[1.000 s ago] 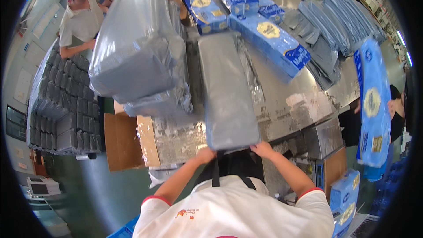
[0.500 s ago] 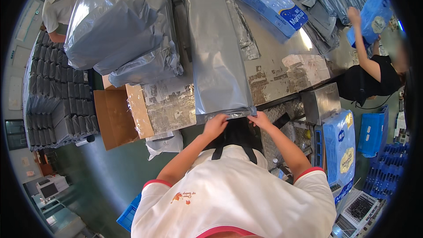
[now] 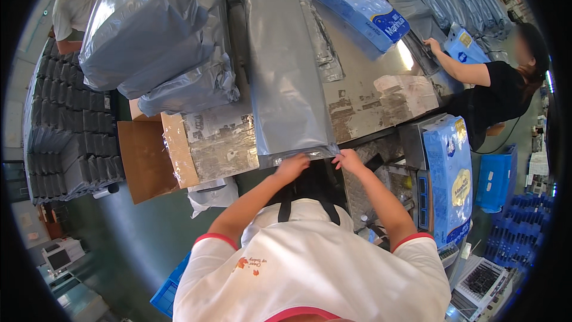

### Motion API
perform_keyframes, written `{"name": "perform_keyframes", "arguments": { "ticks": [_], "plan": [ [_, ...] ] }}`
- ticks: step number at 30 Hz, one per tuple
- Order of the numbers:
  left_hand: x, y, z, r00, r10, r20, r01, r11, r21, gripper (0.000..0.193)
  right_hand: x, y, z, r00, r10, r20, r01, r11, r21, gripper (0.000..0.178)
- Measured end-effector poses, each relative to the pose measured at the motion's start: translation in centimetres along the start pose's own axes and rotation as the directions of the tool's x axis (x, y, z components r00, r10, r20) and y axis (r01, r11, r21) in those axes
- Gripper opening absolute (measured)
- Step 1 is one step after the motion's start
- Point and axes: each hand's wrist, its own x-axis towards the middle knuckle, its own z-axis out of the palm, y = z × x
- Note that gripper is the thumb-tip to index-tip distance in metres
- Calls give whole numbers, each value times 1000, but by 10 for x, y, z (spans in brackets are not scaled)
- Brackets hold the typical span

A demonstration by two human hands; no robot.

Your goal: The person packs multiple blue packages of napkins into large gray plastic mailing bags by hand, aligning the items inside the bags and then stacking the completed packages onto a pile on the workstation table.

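Observation:
A long grey plastic mailing bag [image 3: 289, 77], filled out into a box-like shape, lies lengthwise on the worktable in front of me. Its open-looking flap at the near end hangs over the table's front edge. My left hand [image 3: 292, 167] is closed on the middle of that flap, fingers curled at its lower rim. At the flap's right corner, my right hand [image 3: 347, 160] pinches the plastic between thumb and fingers. Flat grey bags [image 3: 322, 42] lie partly hidden under the filled one.
Big grey wrapped bundles [image 3: 164, 36] crowd the table's left, above an open cardboard box [image 3: 143, 164]. Blue printed packs lie at the back [image 3: 351, 6] and stand to my right [image 3: 447, 182]. A co-worker in black [image 3: 500, 92] handles another blue pack [image 3: 465, 48]; someone in white [image 3: 71, 9] stands far left.
The co-worker at right has lowered a raised blue pack to the table. My hands stay at the bag's flap, with only slight finger movement. The whole view has shifted a little.

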Motion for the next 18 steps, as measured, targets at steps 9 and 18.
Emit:
{"name": "perform_keyframes", "arguments": {
  "ticks": [9,18],
  "plan": [
    [-87,2,-80,979,-126,-160,128,992,3,17,-7,-17,12,997,-45,61,49,996,-77,17],
    [59,30,19,999,-2,-50,0,999,-42,15,-6,-29,12,979,-200,-23,196,974,-113,17]
  ]
}}
